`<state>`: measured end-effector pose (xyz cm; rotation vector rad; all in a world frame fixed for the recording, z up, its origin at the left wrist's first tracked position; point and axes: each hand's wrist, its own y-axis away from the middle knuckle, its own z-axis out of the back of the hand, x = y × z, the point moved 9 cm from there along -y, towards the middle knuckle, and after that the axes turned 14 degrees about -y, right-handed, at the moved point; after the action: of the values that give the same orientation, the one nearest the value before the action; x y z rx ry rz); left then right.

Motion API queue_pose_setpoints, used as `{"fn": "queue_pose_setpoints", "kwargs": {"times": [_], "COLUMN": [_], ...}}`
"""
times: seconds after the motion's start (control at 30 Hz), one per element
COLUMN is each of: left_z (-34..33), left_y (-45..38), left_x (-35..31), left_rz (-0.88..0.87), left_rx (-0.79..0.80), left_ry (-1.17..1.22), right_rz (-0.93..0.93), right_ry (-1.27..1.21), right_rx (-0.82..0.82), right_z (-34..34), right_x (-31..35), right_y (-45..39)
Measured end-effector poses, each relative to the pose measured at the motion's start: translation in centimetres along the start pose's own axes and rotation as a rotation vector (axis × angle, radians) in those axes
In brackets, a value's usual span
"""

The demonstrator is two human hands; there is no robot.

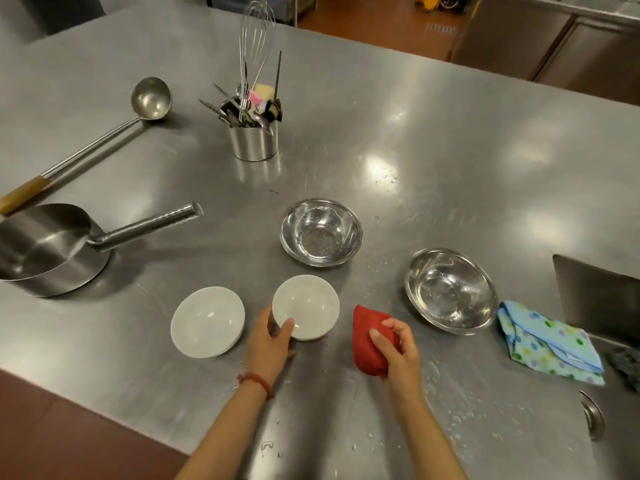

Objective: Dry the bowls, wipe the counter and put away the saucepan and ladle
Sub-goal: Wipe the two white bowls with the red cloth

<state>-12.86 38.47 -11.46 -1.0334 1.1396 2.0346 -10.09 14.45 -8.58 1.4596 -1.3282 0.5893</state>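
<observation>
My left hand (pixel 270 344) grips the near rim of a white bowl (pixel 308 303), thumb inside it. A second white bowl (pixel 207 322) sits just to its left. My right hand (pixel 398 351) holds a bunched red cloth (pixel 367 336) right of the held bowl. Two wet steel bowls stand behind: one (pixel 321 232) in the middle, one (pixel 450 291) to the right. The saucepan (pixel 45 251) rests at the left edge with its handle pointing right. A long ladle (pixel 104 136) with a wooden grip lies behind it.
A steel utensil holder (pixel 254 140) with a whisk and tools stands at the back centre. A dotted blue cloth (pixel 550 344) lies by the sink (pixel 595 299) at the right. Water drops speckle the steel counter (pixel 433 168) near its front edge.
</observation>
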Motion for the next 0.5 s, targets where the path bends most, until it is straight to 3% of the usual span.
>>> {"fn": "queue_pose_setpoints", "kwargs": {"times": [0.2,0.5], "left_z": [-1.9,-1.7], "left_y": [-0.5,-0.6], "left_x": [1.8,1.2], "left_rz": [0.124,0.127], "left_rx": [0.212,0.197], "left_ry": [0.417,0.509], "right_rz": [-0.034,-0.061], "right_ry": [0.022,0.019], "right_rx": [0.011,0.041], "right_z": [0.3,-0.5], "right_x": [-0.2,0.5], "right_y": [-0.3,0.1]}}
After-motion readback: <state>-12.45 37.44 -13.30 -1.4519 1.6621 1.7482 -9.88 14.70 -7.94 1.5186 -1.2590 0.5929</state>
